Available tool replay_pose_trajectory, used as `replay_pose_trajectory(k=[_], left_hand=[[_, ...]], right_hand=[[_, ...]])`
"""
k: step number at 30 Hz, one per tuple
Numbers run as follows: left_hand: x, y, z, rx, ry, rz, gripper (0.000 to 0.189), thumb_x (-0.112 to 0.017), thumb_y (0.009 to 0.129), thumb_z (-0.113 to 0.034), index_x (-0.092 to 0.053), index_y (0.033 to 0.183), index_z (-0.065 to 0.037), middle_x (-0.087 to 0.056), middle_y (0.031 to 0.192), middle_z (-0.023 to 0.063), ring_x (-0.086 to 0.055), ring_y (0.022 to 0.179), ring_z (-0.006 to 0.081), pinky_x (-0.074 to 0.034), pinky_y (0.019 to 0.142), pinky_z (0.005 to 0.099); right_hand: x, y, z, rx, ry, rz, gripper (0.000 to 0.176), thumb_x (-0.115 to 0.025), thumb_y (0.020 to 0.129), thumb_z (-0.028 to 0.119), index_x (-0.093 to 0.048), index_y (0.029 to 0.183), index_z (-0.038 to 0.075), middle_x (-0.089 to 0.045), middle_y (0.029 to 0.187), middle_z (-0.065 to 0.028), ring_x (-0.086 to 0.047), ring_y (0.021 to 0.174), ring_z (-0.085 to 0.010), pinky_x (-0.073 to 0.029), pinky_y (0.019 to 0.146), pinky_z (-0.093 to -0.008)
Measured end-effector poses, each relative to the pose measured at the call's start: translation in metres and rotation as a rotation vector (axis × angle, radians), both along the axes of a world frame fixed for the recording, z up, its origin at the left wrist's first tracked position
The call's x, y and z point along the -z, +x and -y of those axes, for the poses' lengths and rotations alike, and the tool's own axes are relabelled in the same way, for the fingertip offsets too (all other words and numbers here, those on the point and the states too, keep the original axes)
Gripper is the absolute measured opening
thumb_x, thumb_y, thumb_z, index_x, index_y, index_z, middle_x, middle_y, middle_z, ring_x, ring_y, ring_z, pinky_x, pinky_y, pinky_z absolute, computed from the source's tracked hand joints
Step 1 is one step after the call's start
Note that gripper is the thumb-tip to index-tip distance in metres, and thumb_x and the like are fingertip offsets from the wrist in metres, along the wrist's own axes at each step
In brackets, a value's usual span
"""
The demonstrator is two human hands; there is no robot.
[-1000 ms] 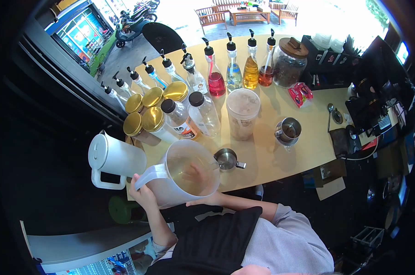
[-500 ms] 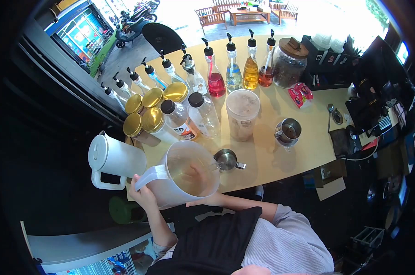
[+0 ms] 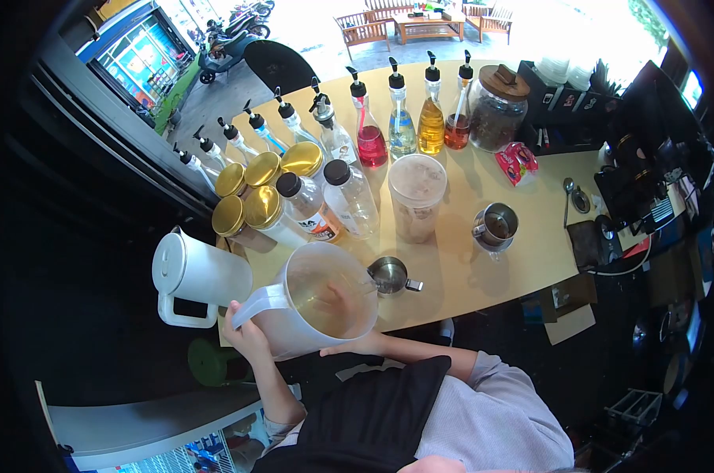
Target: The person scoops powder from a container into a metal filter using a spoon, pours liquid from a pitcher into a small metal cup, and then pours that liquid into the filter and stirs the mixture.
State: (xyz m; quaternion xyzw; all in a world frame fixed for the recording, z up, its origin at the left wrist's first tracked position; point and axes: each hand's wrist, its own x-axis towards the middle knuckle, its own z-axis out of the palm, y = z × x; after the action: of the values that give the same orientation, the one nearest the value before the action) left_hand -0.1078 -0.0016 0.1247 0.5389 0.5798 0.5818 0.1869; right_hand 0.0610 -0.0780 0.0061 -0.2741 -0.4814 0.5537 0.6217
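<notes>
Translucent plastic pitcher (image 3: 325,303) of amber liquid hangs tilted over the near edge of the yellow counter (image 3: 459,268), just right of a white lidded plastic jug (image 3: 195,272). The left hand (image 3: 246,337) curls its fingers tight around the pitcher's handle, while the right hand (image 3: 361,344) presses against its underside, finger spread hidden. The pitcher's spout sits just beside a small steel measuring cup (image 3: 388,274).

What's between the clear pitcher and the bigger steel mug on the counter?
A small steel cup with a short handle, beside the spout of the pitcher; from there to the mug the counter is bare. Seen in the head view.
</notes>
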Motion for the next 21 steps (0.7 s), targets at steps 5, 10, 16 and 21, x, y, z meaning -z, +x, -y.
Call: replay_pose_trajectory(k=[5,10,16,21], left_hand=[[-0.001,-0.001,0.0,0.019,0.0,0.019,0.039,-0.048,0.097,-0.023,-0.053,0.072,0.007,-0.049,0.057,0.0031,-0.041,0.057,0.0096,-0.032,0.052,0.0287],[-0.001,0.0,0.0,0.015,-0.009,0.009,0.039,-0.049,0.097,-0.023,-0.054,0.073,0.007,-0.049,0.058,0.003,-0.041,0.057,0.0097,-0.033,0.052,0.0288],[0.001,0.0,0.0,-0.009,-0.012,-0.006,0.038,-0.049,0.097,-0.022,-0.054,0.073,0.008,-0.048,0.058,0.0032,-0.041,0.058,0.0097,-0.033,0.052,0.0286],[-0.004,0.002,0.002,-0.007,-0.021,-0.014,0.038,-0.049,0.096,-0.022,-0.053,0.073,0.008,-0.048,0.058,0.003,-0.04,0.058,0.0099,-0.032,0.053,0.0287]], right_hand=[[0.009,-0.004,-0.002,0.034,0.027,0.017,0.081,-0.078,0.073,0.034,-0.033,0.135,0.005,-0.039,0.138,-0.0114,-0.04,0.124,-0.0216,-0.033,0.105,-0.0405],[0.021,-0.011,-0.003,0.082,0.065,0.03,0.068,-0.074,0.079,0.037,-0.046,0.131,0.004,-0.047,0.135,-0.0098,-0.044,0.121,-0.0179,-0.034,0.104,-0.0374],[0.007,-0.002,-0.002,0.027,0.028,0.031,0.067,-0.074,0.078,0.036,-0.047,0.13,0.004,-0.048,0.134,-0.0095,-0.045,0.121,-0.0179,-0.034,0.104,-0.0372],[0.0,0.001,-0.001,0.003,0.006,0.03,0.066,-0.074,0.078,0.035,-0.048,0.13,0.003,-0.049,0.133,-0.0093,-0.045,0.12,-0.018,-0.034,0.104,-0.0371]])
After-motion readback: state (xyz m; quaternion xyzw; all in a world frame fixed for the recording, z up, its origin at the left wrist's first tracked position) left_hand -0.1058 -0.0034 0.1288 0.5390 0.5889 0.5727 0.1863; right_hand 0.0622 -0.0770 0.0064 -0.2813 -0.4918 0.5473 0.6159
